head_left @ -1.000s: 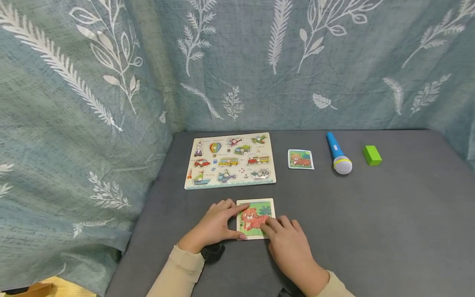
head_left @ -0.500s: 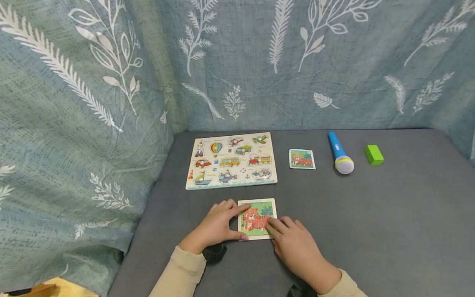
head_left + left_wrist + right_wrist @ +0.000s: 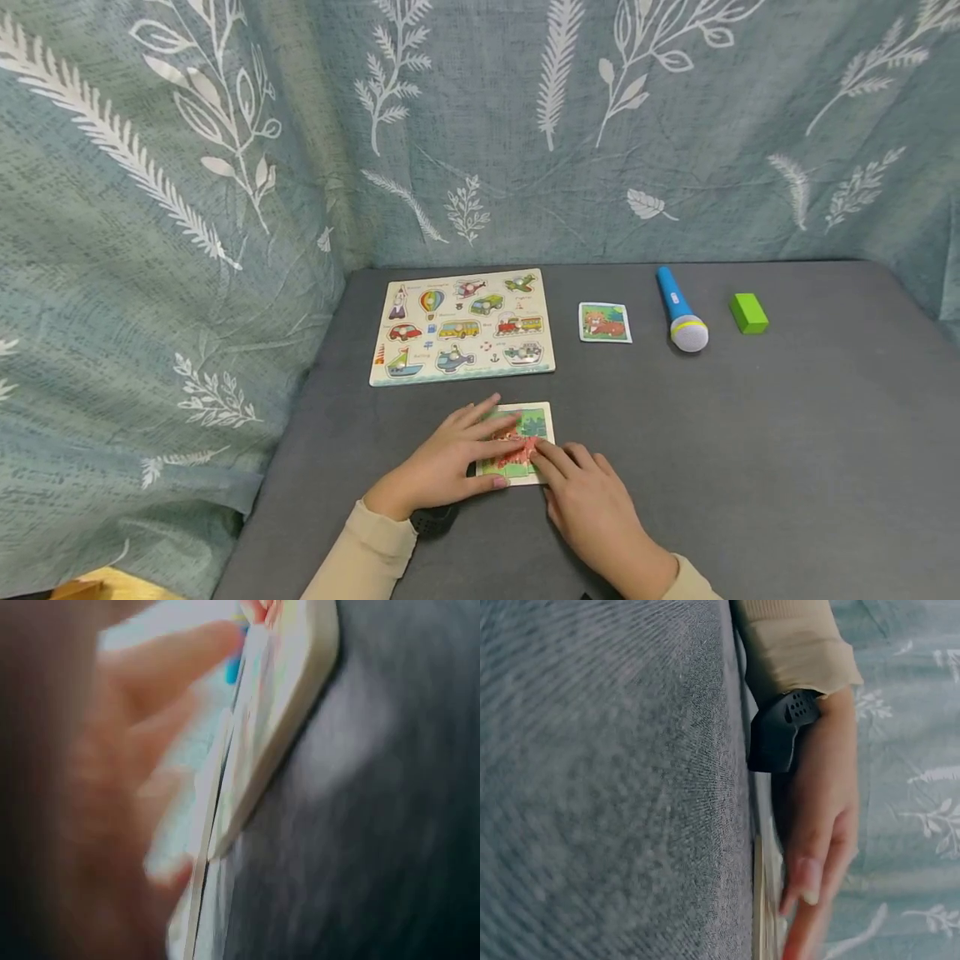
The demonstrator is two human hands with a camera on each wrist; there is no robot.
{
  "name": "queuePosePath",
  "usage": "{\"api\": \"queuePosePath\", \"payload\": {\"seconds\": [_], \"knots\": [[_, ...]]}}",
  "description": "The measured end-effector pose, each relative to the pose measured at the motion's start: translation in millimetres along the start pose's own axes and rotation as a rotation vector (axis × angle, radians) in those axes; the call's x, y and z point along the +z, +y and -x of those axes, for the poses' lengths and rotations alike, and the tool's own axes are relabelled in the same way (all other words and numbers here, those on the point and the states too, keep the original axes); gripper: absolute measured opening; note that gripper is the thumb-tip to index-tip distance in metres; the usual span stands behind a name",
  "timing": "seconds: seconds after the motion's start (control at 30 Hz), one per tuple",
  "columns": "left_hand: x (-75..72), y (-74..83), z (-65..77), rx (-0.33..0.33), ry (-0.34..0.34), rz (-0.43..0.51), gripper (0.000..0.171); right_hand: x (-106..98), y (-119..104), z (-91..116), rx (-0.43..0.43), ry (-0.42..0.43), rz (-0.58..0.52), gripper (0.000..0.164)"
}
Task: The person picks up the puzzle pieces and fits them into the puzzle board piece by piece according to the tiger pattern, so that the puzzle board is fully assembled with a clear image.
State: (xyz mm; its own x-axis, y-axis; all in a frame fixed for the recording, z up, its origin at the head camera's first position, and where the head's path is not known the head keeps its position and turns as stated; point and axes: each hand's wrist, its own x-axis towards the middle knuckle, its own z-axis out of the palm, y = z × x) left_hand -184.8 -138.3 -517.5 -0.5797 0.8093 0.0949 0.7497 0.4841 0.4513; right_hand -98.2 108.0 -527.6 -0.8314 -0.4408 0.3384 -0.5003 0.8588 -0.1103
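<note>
A small square jigsaw puzzle (image 3: pixel 536 416) with an orange tiger on green, in a pale wooden frame, lies on the table before me. From its left side my left hand (image 3: pixel 438 468) reaches over it, fingers straight and spread across the picture, thumb along the lower edge. At the right side my right hand (image 3: pixel 596 504) rests its bent fingertips on the puzzle's right part. The left wrist view shows the frame's thick edge close up beside blurred fingers of the left hand (image 3: pixel 127 742). In the right wrist view the left hand extends above the puzzle's edge (image 3: pixel 760 900).
Behind the puzzle lies a larger wooden board (image 3: pixel 465 325) with vehicle pieces. To its right are a square tiger picture card (image 3: pixel 604 322), a blue toy microphone (image 3: pixel 681 310) and a green block (image 3: pixel 748 313). A patterned curtain (image 3: pixel 510 192) hangs behind and at the left.
My left hand has spread its fingers out over the puzzle, covering much of the tiger; before, only index finger and thumb lay at its left side. My right fingertips stay on its right part.
</note>
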Motion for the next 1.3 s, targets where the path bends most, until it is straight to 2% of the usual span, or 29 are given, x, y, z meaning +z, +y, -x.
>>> {"api": "queuePosePath", "payload": {"seconds": [0.1,0.17,0.4,0.6,0.87,1.03,1.17,1.3], "knots": [[1.1,1.9,-1.0,-0.009,-0.071,0.028,0.058,-1,0,-1,-0.009,-0.011,-0.027,0.047],[1.3,3.7,-1.4,-0.032,-0.09,0.03,0.059,-2,1,0,-0.021,-0.012,-0.035,0.046],[0.1,11.4,-3.9,-0.082,-0.107,0.015,0.061,-7,3,-1,-0.015,-0.019,0.01,0.046],[1.4,12.7,-4.8,-0.101,-0.092,0.004,0.061,-8,1,-2,-0.069,-0.07,0.098,0.047],[5.7,10.9,-5.5,-0.094,-0.066,0.012,0.063,-8,8,-1,-0.052,-0.052,-0.057,0.038],[4.0,8.5,-7.3,-0.083,-0.021,0.055,0.059,-3,19,-5,-0.02,-0.073,-0.213,0.033],[-0.4,4.9,-4.9,-0.151,0.028,0.114,0.059,-5,31,-8,0.024,-0.076,-0.33,0.029],[-2.8,3.3,-4.0,-0.232,0.012,0.12,0.072,-2,41,-7,0.071,-0.047,-0.364,0.028]]}}
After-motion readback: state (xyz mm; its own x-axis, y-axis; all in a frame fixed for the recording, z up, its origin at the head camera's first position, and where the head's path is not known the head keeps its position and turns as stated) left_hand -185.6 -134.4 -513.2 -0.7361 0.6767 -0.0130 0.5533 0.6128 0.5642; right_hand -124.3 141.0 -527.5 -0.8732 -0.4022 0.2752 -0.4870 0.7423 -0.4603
